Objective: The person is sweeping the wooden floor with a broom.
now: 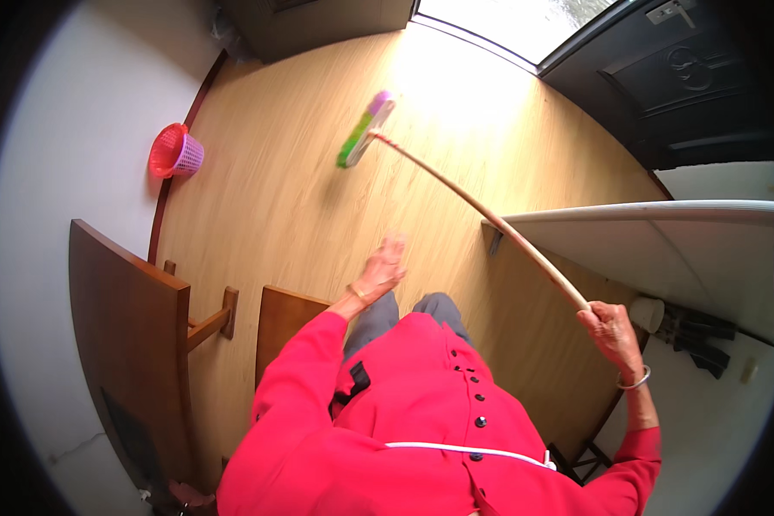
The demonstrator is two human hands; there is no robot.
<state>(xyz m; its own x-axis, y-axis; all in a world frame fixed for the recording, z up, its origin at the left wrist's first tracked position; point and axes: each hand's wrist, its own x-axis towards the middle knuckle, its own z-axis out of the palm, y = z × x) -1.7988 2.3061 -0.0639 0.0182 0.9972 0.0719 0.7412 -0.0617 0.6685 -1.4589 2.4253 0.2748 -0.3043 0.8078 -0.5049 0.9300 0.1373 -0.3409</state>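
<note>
My right hand [609,332] grips the upper end of a long wooden broom handle [471,198]. At its far end is a broom head [366,131] with a pale back and green and purple bristles. The head looks raised a little off the wood-look floor [284,168], with a shadow below it, though the height is hard to judge. In front of my body, my left hand [384,264] is held out over the floor with nothing in it. Its fingers are slightly blurred and apart.
A pink and purple plastic basket [190,157] stands against the left wall. Nearer on the left are a wooden table [126,309] and a wooden seat [287,319]. A white panel [645,238] juts in from the right. Ahead, a dark door [671,84] stands beside a bright doorway [509,26].
</note>
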